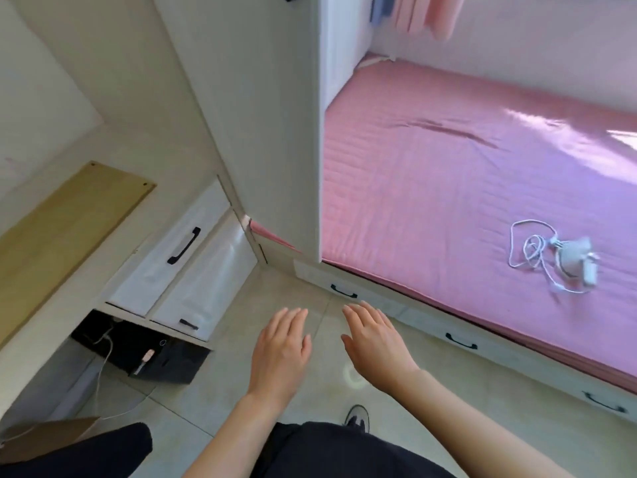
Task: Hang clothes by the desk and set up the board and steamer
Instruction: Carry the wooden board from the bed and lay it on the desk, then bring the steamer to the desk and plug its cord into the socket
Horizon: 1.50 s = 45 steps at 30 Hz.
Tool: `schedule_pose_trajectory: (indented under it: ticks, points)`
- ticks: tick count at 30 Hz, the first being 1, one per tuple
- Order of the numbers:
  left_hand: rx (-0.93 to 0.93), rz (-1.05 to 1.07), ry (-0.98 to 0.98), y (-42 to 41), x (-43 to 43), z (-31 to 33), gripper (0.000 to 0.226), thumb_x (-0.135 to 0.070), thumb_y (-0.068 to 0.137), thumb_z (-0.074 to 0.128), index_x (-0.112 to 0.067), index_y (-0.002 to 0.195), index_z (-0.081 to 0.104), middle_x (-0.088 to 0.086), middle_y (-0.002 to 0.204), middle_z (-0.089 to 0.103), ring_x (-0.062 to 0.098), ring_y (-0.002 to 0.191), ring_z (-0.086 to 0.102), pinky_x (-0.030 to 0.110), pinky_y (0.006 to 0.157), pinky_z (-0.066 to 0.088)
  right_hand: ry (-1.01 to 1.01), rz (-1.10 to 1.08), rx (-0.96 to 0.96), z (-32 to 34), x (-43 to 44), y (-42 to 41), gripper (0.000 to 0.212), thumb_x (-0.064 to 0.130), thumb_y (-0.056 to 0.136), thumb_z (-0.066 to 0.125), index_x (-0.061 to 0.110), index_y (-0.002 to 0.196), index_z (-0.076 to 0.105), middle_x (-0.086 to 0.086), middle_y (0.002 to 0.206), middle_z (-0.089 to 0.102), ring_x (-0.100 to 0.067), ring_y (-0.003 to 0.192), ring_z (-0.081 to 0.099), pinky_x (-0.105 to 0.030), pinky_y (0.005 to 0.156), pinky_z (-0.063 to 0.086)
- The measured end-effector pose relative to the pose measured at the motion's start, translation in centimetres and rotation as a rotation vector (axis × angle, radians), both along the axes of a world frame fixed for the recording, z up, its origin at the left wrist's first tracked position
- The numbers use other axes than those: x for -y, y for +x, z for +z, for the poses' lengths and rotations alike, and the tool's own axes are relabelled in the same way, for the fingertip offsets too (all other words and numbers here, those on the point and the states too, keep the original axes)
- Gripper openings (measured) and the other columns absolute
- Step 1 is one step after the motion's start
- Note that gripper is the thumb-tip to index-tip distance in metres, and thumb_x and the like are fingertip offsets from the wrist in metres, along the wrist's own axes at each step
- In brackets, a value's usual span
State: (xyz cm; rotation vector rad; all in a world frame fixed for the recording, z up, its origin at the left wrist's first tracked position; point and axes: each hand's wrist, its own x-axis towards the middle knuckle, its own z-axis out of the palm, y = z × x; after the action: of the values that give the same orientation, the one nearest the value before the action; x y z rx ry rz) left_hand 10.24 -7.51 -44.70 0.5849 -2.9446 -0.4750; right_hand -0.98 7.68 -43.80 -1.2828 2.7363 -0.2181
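A small white steamer (pixel 575 262) lies on the pink bed (pixel 448 188) at the right, its white cord (pixel 532 248) coiled loosely beside it. A long pale wooden board (pixel 65 232) lies flat on the white desk (pixel 138 160) at the left. Pink and blue clothes (pixel 427 15) hang at the top, beyond the bed. My left hand (pixel 281 353) and my right hand (pixel 374 343) are stretched out side by side over the floor, palms down, fingers loosely extended, holding nothing. Both are well short of the steamer and the board.
A tall white cabinet (pixel 262 115) stands between desk and bed. White drawers with black handles (pixel 182 250) sit under the desk, above a black computer case (pixel 148 350) with cables. More drawers (pixel 458 339) run under the bed. Tiled floor (pixel 213 401) lies below; my shoe (pixel 358 417) shows.
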Motion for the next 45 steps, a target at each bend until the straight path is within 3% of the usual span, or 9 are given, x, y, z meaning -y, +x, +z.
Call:
schedule_pose_trajectory:
  ticks: [8,13,17,24,30,33,36,40,45]
  points:
    - [0.004,-0.250,0.040,-8.4,-10.0,-0.8,0.049,-0.016,0.080,0.072,-0.007,0.126,0.060,0.007,0.127,0.062,0.027,0.122,0.056,0.040,0.101,0.044,0.010,-0.290,0.029,-0.8,-13.0,-3.9,0.052,0.029,0.084,0.065,0.004,0.129,0.055,-0.009,0.128,0.061,-0.031,0.124,0.054,-0.045,0.101,0.044]
    - [0.025,-0.380,0.062,-13.7,-13.5,-1.0,0.047,-0.015,0.082,0.070,-0.007,0.127,0.060,0.006,0.127,0.062,0.025,0.122,0.055,0.038,0.103,0.043,0.020,-0.456,0.058,-1.5,-18.6,-6.6,0.051,0.027,0.084,0.065,0.003,0.128,0.055,-0.011,0.125,0.062,-0.032,0.122,0.055,-0.046,0.098,0.047]
    - [0.038,-0.461,0.063,-18.7,-15.4,-1.1,0.046,-0.014,0.082,0.070,-0.007,0.127,0.060,0.006,0.126,0.062,0.024,0.122,0.055,0.038,0.102,0.046,0.020,-0.583,0.068,-1.7,-21.7,-9.7,0.049,0.025,0.083,0.066,0.002,0.125,0.058,-0.012,0.121,0.064,-0.033,0.119,0.057,-0.046,0.096,0.049]
    - [0.043,-0.585,0.083,-29.5,-18.4,-1.2,0.045,-0.012,0.083,0.069,-0.006,0.126,0.059,0.006,0.123,0.063,0.023,0.118,0.057,0.037,0.102,0.046,0.030,-0.718,0.116,-1.9,-25.3,-17.4,0.049,0.027,0.091,0.051,0.003,0.133,0.050,-0.012,0.131,0.057,-0.032,0.129,0.048,-0.045,0.106,0.040]
    - [0.100,-0.682,0.087,-39.3,-20.6,-1.9,0.043,-0.009,0.083,0.067,-0.005,0.125,0.059,0.006,0.121,0.063,0.025,0.116,0.057,0.036,0.095,0.050,0.018,-0.810,0.162,-2.2,-28.0,-24.8,0.042,0.023,0.085,0.062,0.003,0.122,0.058,-0.012,0.112,0.065,-0.032,0.111,0.059,-0.043,0.096,0.048]
    - [0.116,-0.735,0.085,-43.5,-21.8,-2.6,0.041,-0.007,0.080,0.069,-0.003,0.120,0.062,0.008,0.117,0.065,0.028,0.111,0.059,0.038,0.090,0.053,0.027,-0.865,0.207,-2.8,-29.7,-27.7,0.041,0.025,0.091,0.055,0.004,0.126,0.054,-0.012,0.116,0.062,-0.031,0.116,0.054,-0.041,0.101,0.044]
    - [0.156,-0.756,0.087,-47.0,-23.3,-3.5,0.040,-0.007,0.080,0.068,-0.003,0.119,0.063,0.009,0.117,0.065,0.029,0.111,0.060,0.038,0.090,0.052,0.052,-0.906,0.274,-3.4,-31.6,-30.4,0.042,0.028,0.096,0.045,0.006,0.132,0.047,-0.010,0.125,0.057,-0.028,0.122,0.048,-0.037,0.105,0.039]
    - [0.273,-0.660,0.216,-50.8,-25.8,-4.7,0.042,-0.014,0.092,0.052,-0.008,0.135,0.051,0.005,0.134,0.054,0.024,0.127,0.046,0.036,0.100,0.043,0.052,-0.962,0.340,-3.8,-34.0,-34.2,0.044,0.028,0.099,0.040,0.007,0.138,0.040,-0.009,0.130,0.052,-0.026,0.124,0.043,-0.032,0.105,0.035]
    - [0.347,-0.593,0.249,-54.8,-29.2,-6.8,0.043,-0.011,0.093,0.050,-0.005,0.136,0.049,0.010,0.136,0.052,0.027,0.128,0.043,0.036,0.104,0.038,0.051,-0.992,0.454,-5.4,-38.1,-38.7,0.040,0.028,0.098,0.041,0.008,0.133,0.043,-0.010,0.128,0.053,-0.027,0.119,0.045,-0.037,0.098,0.040]
